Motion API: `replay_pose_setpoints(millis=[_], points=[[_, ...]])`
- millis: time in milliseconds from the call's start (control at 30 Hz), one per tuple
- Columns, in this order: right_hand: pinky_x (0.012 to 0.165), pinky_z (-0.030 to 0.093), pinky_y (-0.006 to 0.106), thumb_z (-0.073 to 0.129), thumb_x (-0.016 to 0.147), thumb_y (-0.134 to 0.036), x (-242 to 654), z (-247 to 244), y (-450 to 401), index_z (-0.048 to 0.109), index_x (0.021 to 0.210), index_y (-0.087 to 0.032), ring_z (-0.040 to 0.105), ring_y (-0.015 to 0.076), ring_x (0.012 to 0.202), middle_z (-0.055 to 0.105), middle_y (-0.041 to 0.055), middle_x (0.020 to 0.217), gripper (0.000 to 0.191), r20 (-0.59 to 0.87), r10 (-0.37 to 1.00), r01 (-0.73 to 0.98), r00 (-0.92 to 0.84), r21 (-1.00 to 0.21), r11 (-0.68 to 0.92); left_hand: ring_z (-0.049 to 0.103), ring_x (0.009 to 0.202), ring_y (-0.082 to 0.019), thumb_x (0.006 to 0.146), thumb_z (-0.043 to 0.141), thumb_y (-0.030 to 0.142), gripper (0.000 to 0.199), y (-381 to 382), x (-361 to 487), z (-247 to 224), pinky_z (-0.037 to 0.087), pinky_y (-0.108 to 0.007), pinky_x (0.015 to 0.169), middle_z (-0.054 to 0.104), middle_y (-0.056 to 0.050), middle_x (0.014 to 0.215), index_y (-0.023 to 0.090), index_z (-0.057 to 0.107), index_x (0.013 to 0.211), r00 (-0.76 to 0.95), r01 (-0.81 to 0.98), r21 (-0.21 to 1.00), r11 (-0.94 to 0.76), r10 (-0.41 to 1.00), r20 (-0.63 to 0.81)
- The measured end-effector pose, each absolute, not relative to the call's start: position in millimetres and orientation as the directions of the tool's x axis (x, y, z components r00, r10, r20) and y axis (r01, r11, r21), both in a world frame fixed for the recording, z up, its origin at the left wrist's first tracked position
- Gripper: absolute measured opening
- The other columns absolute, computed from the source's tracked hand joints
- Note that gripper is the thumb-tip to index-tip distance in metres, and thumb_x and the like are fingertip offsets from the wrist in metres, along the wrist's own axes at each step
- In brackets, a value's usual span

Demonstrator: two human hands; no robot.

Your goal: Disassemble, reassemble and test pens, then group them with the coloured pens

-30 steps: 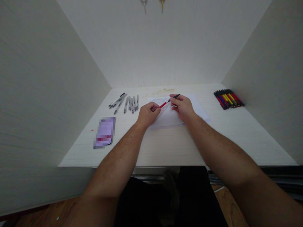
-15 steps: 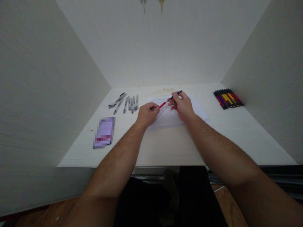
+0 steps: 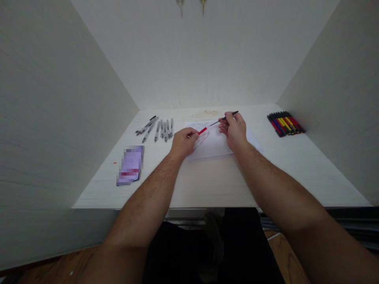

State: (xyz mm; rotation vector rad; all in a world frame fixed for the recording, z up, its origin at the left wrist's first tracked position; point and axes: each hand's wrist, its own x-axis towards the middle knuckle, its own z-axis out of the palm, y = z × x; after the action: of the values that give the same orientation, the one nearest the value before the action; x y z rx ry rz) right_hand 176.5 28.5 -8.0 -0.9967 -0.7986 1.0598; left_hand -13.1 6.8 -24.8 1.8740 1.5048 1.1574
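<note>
My left hand [image 3: 183, 142] pinches a red pen barrel [image 3: 203, 130], whose far end points up and to the right. My right hand [image 3: 235, 131] grips a black pen top [image 3: 235, 113], and a thin refill [image 3: 213, 123] sticks out of it toward the barrel. The refill's tip is just beyond the barrel's end; a small gap seems to lie between them. Under both hands are white paper sheets [image 3: 213, 148] with scribbled marks.
Several clear pens [image 3: 165, 130] lie at the left, with more clear pens [image 3: 147, 126] beside them. A phone [image 3: 130, 165] with a blurred screen is nearer me. At the right, several coloured pens [image 3: 286, 123] with black ends lie in a row by the side wall [image 3: 334, 110].
My right hand has moved right with the black top, and the refill is now drawn out of the red barrel. My left hand has stayed nearly still.
</note>
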Motion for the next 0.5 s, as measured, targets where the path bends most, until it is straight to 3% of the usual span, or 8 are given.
replay_pose_setpoints(millis=[200,500], points=[[0.042,0.042,0.016,0.061,0.085,-0.053,180.6,-9.9,32.2,0.046,0.089,-0.024,0.055,0.006,0.049,0.065,-0.004,0.073,0.033,0.063,0.938,-0.336,0.34,-0.924,0.183,0.062,0.084,-0.017,0.078,0.06,0.027,0.016,9.9,-15.4,-25.7,0.048,-0.031,0.078,0.071,-0.003,0.087,0.02,0.073,0.085,0.022,0.55,0.785,-0.283,0.945,0.325],[0.043,0.043,0.017,0.061,0.087,-0.047,174.8,-5.1,24.7,0.049,0.09,-0.023,0.054,0.0059,0.048,0.065,-0.0035,0.072,0.027,0.041,0.968,-0.372,0.247,-0.919,0.134,0.063,0.084,-0.017,0.077,0.063,0.028,0.015,6.8,-14.4,-21.5,0.048,-0.032,0.08,0.071,-0.005,0.088,0.019,0.075,0.081,0.031,0.578,0.758,-0.302,0.936,0.35]])
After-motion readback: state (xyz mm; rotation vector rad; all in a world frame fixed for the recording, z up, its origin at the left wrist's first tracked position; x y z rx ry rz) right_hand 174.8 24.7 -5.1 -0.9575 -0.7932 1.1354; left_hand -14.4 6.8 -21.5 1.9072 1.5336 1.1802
